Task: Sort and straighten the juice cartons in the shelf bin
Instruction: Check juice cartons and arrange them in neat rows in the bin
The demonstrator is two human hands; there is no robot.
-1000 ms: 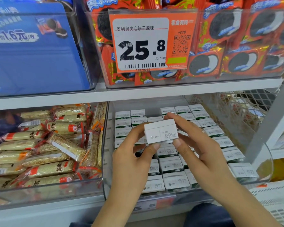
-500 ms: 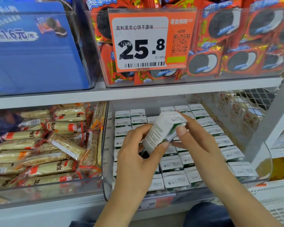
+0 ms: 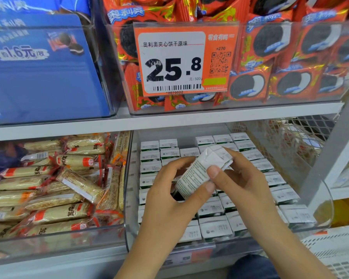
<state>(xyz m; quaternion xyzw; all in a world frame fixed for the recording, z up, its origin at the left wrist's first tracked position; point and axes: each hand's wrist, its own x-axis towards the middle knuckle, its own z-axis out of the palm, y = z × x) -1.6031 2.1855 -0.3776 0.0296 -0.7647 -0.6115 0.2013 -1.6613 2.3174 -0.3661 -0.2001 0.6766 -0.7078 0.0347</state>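
A small white rectangular juice carton with green print (image 3: 201, 170) is held tilted above the clear plastic shelf bin (image 3: 322, 200), its folded white end pointing up and to the right. The left hand (image 3: 169, 200) grips its lower part, thumb curled across the printed side and fingers (image 3: 177, 162) wrapped behind it. The right hand (image 3: 242, 182) pinches the upper end, thumb pressed on the near face and fingers curled over the far edge. Below the hands, rows of matching white cartons (image 3: 214, 228) stand upright in the bin, tops showing, with a dark gap just under the held carton. In the clear bin to the left lie yellow snack bars in transparent wrappers with orange bands (image 3: 54, 190). On the shelf above sits an orange and white price tag reading 25.8 (image 3: 181, 61), fixed to a bin of red cookie packets (image 3: 290, 57).
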